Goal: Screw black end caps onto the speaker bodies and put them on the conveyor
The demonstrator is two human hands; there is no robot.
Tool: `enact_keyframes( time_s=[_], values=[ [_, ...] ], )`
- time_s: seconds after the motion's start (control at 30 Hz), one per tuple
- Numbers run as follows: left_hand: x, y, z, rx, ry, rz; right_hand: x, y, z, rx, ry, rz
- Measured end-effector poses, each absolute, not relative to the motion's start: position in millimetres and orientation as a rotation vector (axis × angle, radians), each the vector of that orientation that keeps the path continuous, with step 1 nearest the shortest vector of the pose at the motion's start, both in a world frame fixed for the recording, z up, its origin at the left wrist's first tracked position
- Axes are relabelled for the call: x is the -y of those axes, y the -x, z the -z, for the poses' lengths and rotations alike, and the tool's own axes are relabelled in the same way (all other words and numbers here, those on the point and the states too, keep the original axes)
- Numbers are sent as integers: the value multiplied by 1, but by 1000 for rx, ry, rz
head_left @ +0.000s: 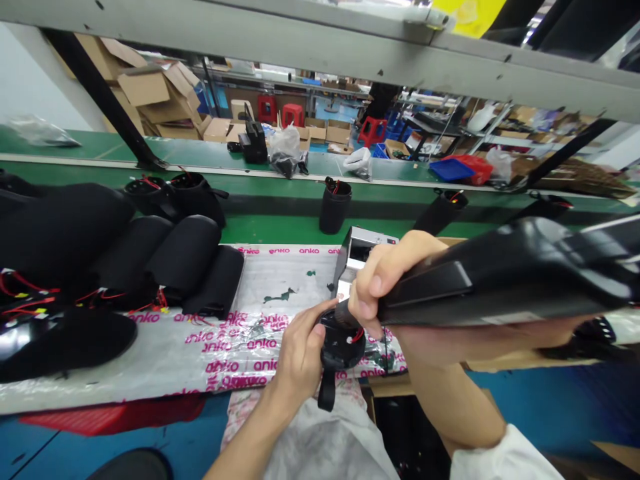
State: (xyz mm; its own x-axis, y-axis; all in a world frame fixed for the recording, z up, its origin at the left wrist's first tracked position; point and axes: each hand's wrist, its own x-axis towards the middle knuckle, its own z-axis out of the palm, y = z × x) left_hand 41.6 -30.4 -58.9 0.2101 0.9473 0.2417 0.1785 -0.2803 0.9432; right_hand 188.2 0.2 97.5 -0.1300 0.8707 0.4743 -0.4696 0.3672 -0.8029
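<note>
My left hand (299, 350) is wrapped round the side of a black cylindrical housing (341, 352), whose round end faces up. A short red wire shows on that end, and a black strap loop hangs from its near side. My right hand (383, 280) grips a long black electric screwdriver (500, 280), slanted with its front end down at the housing's far edge. Fingers and the tool's body hide the contact point. Just behind my hands stands a silver box-shaped screw feeder (361, 257), partly covered by my right hand.
Several black fabric-covered cylinders (185, 257) with red wires lie at left on the wrapped work surface (280, 293). Another cylinder (335, 207) stands on the green bench, more at right. A grey shelf beam (320, 40) crosses overhead. A red basket (115, 415) sits below the left edge.
</note>
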Motion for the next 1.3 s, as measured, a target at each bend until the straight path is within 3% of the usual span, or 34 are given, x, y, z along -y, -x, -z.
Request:
enact_keyframes(
  time_s=[0.5,1.3],
  values=[
    [53,-35,47,-1235,-1633,-1085,-16,-183,-92,1351,422,-1443],
    [70,-38,84,-1284,-1913,-1204,-26,-179,-83,1451,413,-1546]
  ],
)
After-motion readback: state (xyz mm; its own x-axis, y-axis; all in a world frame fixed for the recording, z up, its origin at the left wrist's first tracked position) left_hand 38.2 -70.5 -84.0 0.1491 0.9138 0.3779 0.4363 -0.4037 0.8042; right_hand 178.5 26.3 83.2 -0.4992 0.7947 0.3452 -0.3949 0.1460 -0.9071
